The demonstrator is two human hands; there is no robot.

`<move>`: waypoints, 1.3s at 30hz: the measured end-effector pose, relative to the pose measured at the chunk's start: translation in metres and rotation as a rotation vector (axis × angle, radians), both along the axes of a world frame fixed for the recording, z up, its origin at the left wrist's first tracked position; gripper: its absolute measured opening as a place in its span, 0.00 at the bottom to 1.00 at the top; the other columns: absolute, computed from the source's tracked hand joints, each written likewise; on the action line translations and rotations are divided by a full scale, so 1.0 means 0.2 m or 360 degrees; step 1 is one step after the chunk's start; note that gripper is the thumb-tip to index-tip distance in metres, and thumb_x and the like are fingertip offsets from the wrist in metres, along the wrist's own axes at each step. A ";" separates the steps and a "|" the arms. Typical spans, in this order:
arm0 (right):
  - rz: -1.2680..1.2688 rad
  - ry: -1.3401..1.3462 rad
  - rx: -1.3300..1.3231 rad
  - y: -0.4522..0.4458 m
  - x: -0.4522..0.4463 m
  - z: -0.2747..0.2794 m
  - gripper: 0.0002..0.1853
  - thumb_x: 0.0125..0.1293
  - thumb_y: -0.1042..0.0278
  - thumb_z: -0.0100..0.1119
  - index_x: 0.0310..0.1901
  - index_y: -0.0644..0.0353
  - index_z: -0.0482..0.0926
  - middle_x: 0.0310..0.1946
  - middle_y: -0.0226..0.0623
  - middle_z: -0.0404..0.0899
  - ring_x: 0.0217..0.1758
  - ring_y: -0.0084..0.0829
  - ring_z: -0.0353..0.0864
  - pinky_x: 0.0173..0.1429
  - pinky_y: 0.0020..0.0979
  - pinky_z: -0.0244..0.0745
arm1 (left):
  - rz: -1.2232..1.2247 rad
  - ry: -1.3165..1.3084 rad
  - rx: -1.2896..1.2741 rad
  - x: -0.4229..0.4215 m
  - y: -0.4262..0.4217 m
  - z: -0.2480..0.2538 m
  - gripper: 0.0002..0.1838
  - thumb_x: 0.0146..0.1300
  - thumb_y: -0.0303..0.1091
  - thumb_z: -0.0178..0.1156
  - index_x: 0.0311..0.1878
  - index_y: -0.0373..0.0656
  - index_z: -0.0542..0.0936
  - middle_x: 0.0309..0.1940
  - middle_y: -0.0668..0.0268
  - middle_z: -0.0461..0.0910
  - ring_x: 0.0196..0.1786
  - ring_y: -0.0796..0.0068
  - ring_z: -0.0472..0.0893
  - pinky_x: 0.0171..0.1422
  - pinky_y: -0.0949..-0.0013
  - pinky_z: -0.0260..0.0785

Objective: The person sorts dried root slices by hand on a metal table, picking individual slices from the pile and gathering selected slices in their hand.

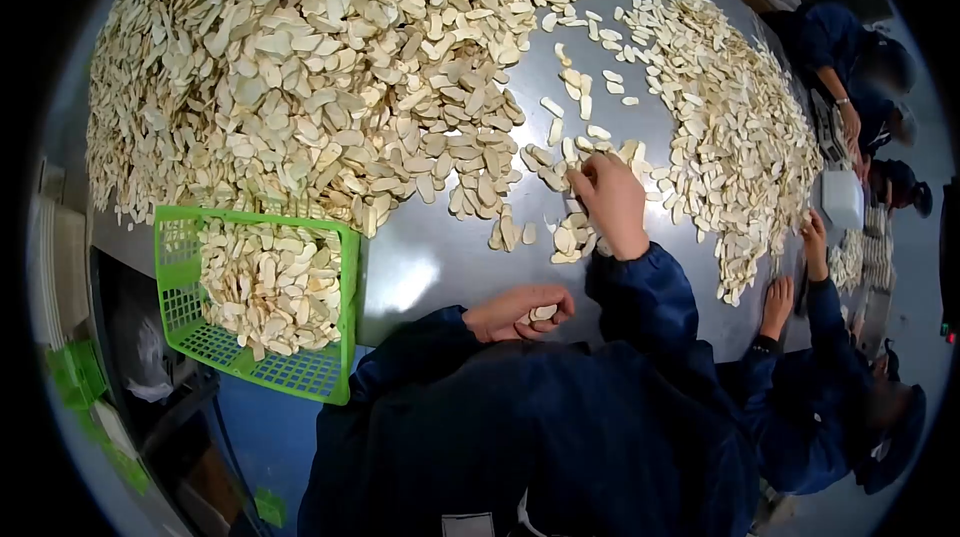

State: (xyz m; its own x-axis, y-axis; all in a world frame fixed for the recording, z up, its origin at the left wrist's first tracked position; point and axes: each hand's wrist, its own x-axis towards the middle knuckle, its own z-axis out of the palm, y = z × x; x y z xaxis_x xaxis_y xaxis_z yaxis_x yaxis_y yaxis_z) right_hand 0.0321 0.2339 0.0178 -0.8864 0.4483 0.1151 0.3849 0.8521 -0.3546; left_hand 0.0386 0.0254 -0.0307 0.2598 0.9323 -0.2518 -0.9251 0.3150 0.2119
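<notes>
My left hand point(520, 312) is curled just off the table's near edge, with a few pale, flat oblong slices point(543, 313) showing between its fingers. Further over the metal table, my right hand point(614, 205) reaches down with fingers drawn together above a small loose group of slices point(570, 239). Whether a slice is in its fingertips is hidden by the hand. A large heap of the same slices point(330, 67) covers the table to the left and back.
A green plastic basket point(350, 312), partly filled with slices, sits tilted at the table's near left edge. Another spread of slices point(735, 152) runs along the right. Beyond it a co-worker's hands point(777, 307) rest at the table. More people and a white container point(842, 199) are further right.
</notes>
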 end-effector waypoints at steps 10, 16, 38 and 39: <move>-0.0102 -0.0071 -0.0153 0.14 0.01 0.01 0.11 0.55 0.63 0.57 0.32 0.63 0.81 0.30 0.46 0.78 0.35 0.47 0.78 0.38 0.41 0.72 | 0.0006 -0.0043 0.0024 0.00 0.00 0.00 0.13 0.73 0.39 0.47 0.47 0.38 0.72 0.32 0.68 0.66 0.26 0.86 0.60 0.20 0.86 0.49; -0.0103 0.0491 0.0310 0.16 0.01 0.00 0.11 0.57 0.63 0.60 0.35 0.61 0.81 0.30 0.44 0.77 0.35 0.46 0.77 0.39 0.43 0.72 | 0.0014 -0.0030 0.0053 0.00 0.00 0.01 0.13 0.73 0.40 0.47 0.48 0.39 0.72 0.32 0.68 0.67 0.27 0.86 0.61 0.20 0.86 0.49; -0.0269 0.0383 -0.1816 0.08 0.18 0.02 0.13 0.62 0.82 0.52 0.49 0.71 0.75 0.31 0.33 0.79 0.33 0.24 0.82 0.38 0.24 0.78 | 0.0012 0.0036 0.0074 0.00 0.01 0.03 0.13 0.73 0.40 0.45 0.49 0.39 0.71 0.31 0.69 0.65 0.26 0.86 0.61 0.23 0.85 0.51; -0.0243 0.0397 -0.1890 0.08 0.19 0.02 0.11 0.62 0.82 0.52 0.47 0.70 0.75 0.33 0.35 0.79 0.35 0.25 0.82 0.39 0.24 0.78 | 0.0013 0.0026 0.0081 0.00 0.01 0.03 0.13 0.73 0.40 0.45 0.49 0.39 0.71 0.31 0.69 0.65 0.26 0.86 0.61 0.23 0.85 0.51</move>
State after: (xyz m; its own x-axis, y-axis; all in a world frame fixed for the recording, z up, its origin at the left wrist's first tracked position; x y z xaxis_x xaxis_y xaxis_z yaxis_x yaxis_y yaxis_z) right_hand 0.0709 0.2506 0.0217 -0.8275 0.4881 -0.2773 0.2630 -0.0994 -0.9597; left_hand 0.0389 0.0272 -0.0255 0.2486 0.9460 -0.2082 -0.9238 0.2961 0.2426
